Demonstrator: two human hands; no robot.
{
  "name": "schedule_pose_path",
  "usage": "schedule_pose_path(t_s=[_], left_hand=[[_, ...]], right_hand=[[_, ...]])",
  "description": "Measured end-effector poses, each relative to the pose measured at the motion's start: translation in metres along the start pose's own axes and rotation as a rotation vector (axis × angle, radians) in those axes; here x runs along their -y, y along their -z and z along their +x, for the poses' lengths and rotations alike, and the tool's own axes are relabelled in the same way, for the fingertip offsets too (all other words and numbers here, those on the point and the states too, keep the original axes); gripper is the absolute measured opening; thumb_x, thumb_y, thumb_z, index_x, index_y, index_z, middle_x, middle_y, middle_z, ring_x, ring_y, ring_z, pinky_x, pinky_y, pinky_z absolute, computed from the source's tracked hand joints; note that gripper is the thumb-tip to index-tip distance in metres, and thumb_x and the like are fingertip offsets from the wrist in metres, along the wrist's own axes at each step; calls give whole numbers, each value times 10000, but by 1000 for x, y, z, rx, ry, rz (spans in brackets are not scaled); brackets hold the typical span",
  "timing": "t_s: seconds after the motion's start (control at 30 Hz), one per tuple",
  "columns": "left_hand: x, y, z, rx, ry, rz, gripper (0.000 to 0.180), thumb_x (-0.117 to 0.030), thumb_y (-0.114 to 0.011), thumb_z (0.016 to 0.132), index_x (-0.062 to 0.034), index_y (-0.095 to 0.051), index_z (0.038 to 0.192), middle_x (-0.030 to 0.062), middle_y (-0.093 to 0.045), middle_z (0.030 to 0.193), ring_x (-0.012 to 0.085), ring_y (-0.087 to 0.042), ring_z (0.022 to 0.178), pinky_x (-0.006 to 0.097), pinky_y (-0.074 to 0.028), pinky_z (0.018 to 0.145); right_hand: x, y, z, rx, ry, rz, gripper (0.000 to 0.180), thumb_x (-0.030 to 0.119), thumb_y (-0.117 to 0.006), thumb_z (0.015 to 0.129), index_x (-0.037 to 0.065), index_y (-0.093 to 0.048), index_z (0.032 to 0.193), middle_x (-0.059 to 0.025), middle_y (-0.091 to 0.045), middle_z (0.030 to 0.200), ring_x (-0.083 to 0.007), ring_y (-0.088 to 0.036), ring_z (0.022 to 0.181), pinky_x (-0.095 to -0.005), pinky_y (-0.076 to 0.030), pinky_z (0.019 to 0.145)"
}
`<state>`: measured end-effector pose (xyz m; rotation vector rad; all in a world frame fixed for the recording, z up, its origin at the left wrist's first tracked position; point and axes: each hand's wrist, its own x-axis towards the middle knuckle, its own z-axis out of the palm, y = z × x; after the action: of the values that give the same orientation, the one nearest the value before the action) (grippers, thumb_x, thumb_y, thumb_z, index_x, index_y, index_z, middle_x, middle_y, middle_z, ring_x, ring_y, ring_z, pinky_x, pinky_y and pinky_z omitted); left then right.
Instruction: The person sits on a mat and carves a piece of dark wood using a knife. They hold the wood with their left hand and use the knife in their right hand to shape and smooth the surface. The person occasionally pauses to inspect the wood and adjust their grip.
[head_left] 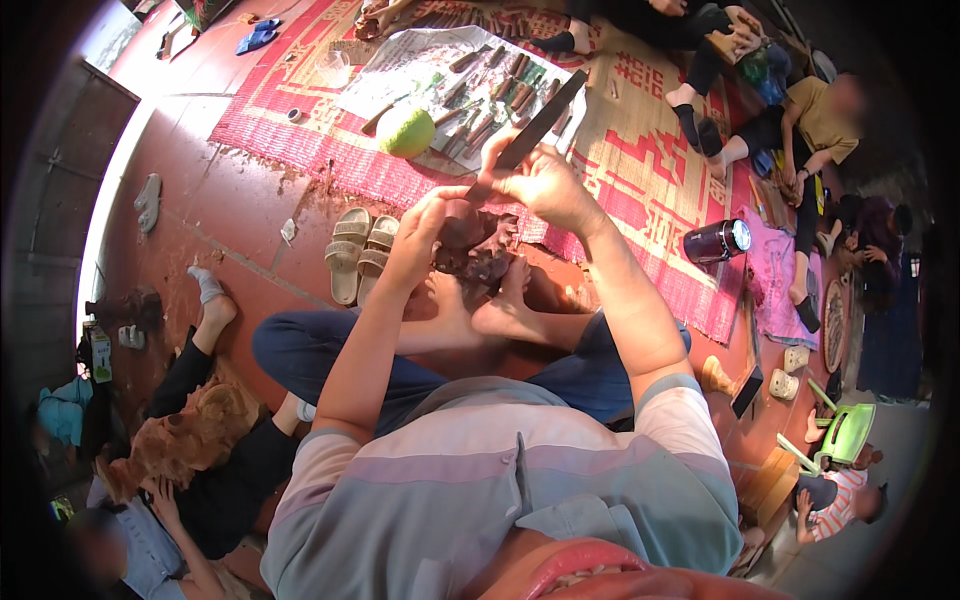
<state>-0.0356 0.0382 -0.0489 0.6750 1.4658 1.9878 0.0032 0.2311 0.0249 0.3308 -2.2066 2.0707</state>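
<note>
Frame centre: my left hand (425, 225) grips the rough-carved wood block (478, 248); my right hand (545, 180) grasps a dark file (530, 130); shaping looks unfinished.

The left hand (425, 225) covered part of the dark wood piece (480, 250); the long flat tool's (535, 125) lower end was hidden in the right hand (545, 180).

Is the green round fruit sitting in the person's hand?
No, the green fruit lies on the paper sheet on the mat, apart from both hands.
</note>
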Motion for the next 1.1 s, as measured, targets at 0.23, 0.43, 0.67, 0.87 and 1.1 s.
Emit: schedule_pose_path(t_s=[0.23,0.43,0.67,0.87,1.1], left_hand=[[-7,2,-5,-82,-18,-313,720,-526,-148,933,67,-384,1267,168,-489,1231,237,-431,1171,362,-283,1019],[-1,3,-2,-63,-9,-378,689,-476,-156,949,95,-380,1264,171,-474,1259,235,-417,1191,356,-270,1032],[-4,0,-6,-31,-51,-469,561,-400,-252,967,58,-476,1202,154,-528,1204,243,-470,1141,369,-326,1005],[7,5,-1,-145,-19,-428,580,-394,-214,968,80,-446,1208,176,-538,1150,233,-486,1107,352,-347,978],[12,10,-1,-132,-5,-431,509,-388,-269,965,7,-463,1219,139,-538,1177,234,-512,1085,378,-365,969]], right_hand=[[33,-27,-8,91,-8,-31,68,43,-603,823,38,-592,890,-14,-619,837,-96,-583,812,-250,-473,721],[15,-24,9,160,-24,-12,70,39,-597,783,65,-592,848,-10,-620,750,-75,-582,695,-240,-482,637],[26,-37,1,210,4,-343,110,76,-642,781,59,-551,841,3,-581,762,-84,-554,756,-259,-459,713],[14,-17,19,183,-108,-32,93,67,-621,789,73,-540,834,8,-557,760,-108,-585,776,-272,-470,709],[16,-20,32,191,-307,0,68,77,-578,783,48,-518,801,0,-518,759,-86,-516,707,-264,-464,675]])
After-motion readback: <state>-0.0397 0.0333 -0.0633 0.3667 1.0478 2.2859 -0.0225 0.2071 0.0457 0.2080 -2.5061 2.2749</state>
